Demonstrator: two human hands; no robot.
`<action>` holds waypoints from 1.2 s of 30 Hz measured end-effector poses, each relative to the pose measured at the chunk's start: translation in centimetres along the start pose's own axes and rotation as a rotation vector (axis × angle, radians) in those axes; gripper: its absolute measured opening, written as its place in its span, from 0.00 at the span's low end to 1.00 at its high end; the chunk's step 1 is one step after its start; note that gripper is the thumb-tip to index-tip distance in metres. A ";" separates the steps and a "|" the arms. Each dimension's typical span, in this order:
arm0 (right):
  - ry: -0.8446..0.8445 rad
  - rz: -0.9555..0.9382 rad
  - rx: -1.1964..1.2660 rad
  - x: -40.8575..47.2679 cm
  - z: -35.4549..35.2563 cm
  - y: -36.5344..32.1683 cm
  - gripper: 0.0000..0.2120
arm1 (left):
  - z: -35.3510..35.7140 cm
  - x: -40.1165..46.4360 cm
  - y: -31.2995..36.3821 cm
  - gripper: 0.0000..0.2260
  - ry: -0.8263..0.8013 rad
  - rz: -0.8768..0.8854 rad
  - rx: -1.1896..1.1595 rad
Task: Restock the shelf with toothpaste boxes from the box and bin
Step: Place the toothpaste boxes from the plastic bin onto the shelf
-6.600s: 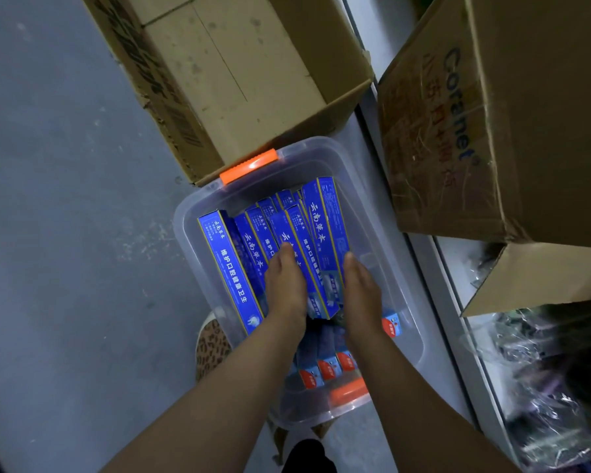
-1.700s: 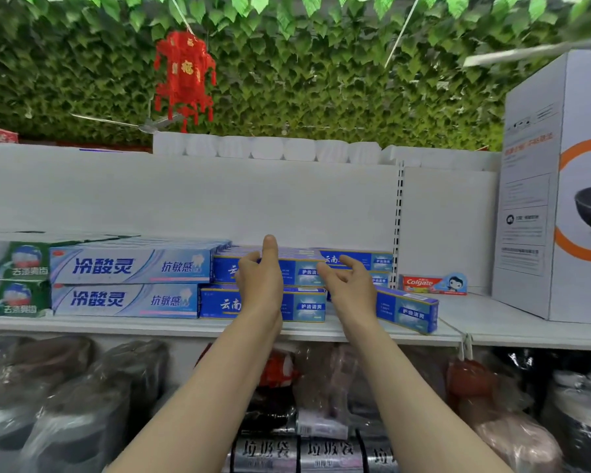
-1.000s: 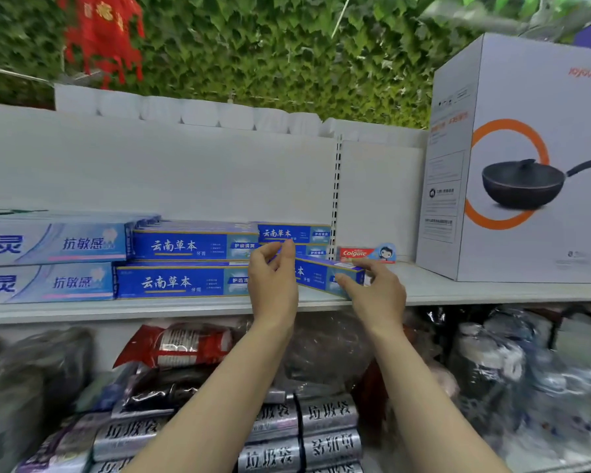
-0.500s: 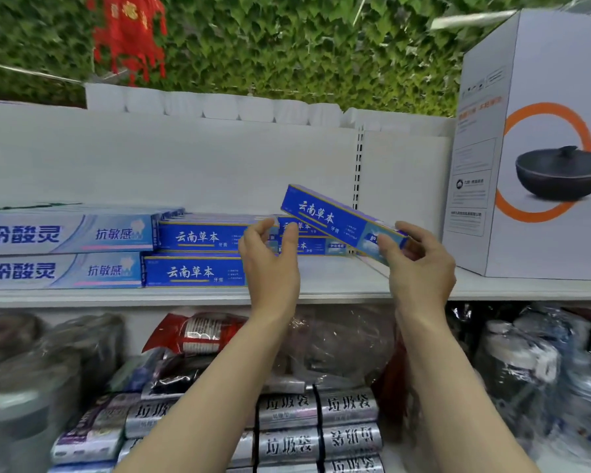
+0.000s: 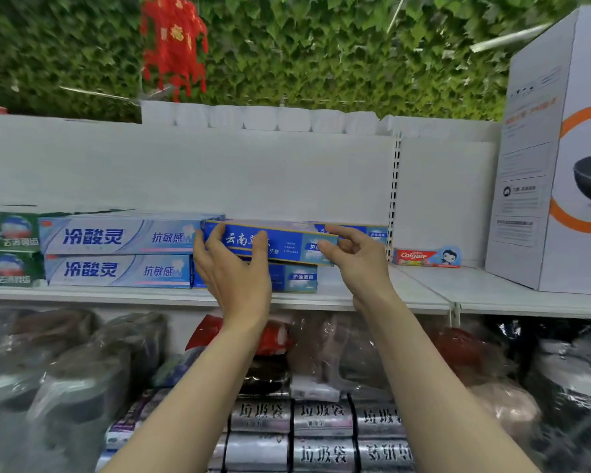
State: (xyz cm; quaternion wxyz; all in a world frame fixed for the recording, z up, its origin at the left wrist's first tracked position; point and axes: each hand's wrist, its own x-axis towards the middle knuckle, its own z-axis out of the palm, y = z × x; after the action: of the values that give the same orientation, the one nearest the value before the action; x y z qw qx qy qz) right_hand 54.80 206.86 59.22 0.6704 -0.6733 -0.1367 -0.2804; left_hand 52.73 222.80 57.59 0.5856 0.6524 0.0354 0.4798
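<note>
Head view: left hand [image 5: 234,268] and right hand [image 5: 354,256] pinched blue box [image 5: 287,245] by its ends above stack [image 5: 297,278] on shelf [image 5: 423,295]; skewed release risked toppling.

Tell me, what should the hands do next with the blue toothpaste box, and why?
Probably lower it a little and slide it back onto the blue stack. Both the left hand and the right hand hold the blue toothpaste box by its ends, nearly level, just above the blue box on the shelf.

Red lantern [image 5: 174,42]; cookware carton [image 5: 556,158]; leaf wall [image 5: 338,52]
</note>
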 end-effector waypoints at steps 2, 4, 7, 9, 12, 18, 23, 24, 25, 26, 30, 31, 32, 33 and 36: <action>-0.003 -0.020 -0.031 0.7 1.0 0.4 0.14 | -0.6 0.4 -0.5 0.29 0.003 0.009 0.029; 0.041 -0.040 -0.124 1.3 1.7 0.8 0.14 | -1.0 0.5 -0.8 0.28 -0.017 0.004 0.055; 0.102 -0.087 -0.201 1.2 2.4 1.2 0.14 | -1.3 0.4 -1.3 0.29 -0.059 -0.012 0.069; 0.109 -0.122 -0.205 0.8 2.6 1.5 0.14 | -1.3 0.2 -1.6 0.28 -0.066 -0.015 0.067; 0.107 -0.121 -0.169 0.3 2.9 2.0 0.15 | -1.4 0.2 -1.6 0.29 -0.067 -0.031 0.062; 0.085 -0.076 -0.148 -0.1 3.1 2.0 0.17 | -2.0 0.1 -1.6 0.30 -0.099 -0.051 0.057; 0.089 0.040 -0.047 -0.1 2.8 0.9 0.15 | -2.8 -0.1 -1.6 0.30 -0.142 -0.072 0.034; 0.096 0.041 -0.058 0.0 2.8 0.7 0.15 | -3.0 -0.1 -1.6 0.29 -0.151 -0.071 0.029; 0.096 0.042 -0.073 0.0 2.9 0.6 0.16 | -3.1 0.0 -1.5 0.29 -0.163 -0.070 0.027; 0.093 0.041 -0.089 0.0 2.9 0.7 0.16 | -3.3 0.0 -1.5 0.30 -0.174 -0.072 0.030; 0.070 0.041 -0.136 -0.6 3.2 0.7 0.17 | -3.7 -0.1 -1.5 0.31 -0.206 -0.074 0.046; 0.062 0.048 -0.146 -1.0 3.2 0.3 0.19 | -3.7 -0.1 -1.5 0.31 -0.214 -0.074 0.046; 0.057 0.052 -0.149 -1.5 3.2 0.0 0.22 | -3.8 -0.1 -1.5 0.31 -0.223 -0.076 0.045; 0.062 0.060 -0.154 -1.8 3.2 -0.3 0.26 | -3.8 -0.1 -1.5 0.31 -0.231 -0.079 0.046; 0.101 0.058 -0.194 -2.9 3.4 -0.6 0.29 | -4.0 -0.1 -1.4 0.31 -0.237 -0.082 0.059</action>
State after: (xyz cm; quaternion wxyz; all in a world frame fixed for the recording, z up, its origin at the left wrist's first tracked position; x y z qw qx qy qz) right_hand 52.77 210.74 58.26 0.6161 -0.7235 -0.0553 -0.3064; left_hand 50.69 226.12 55.78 0.5853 0.7195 0.0067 0.3737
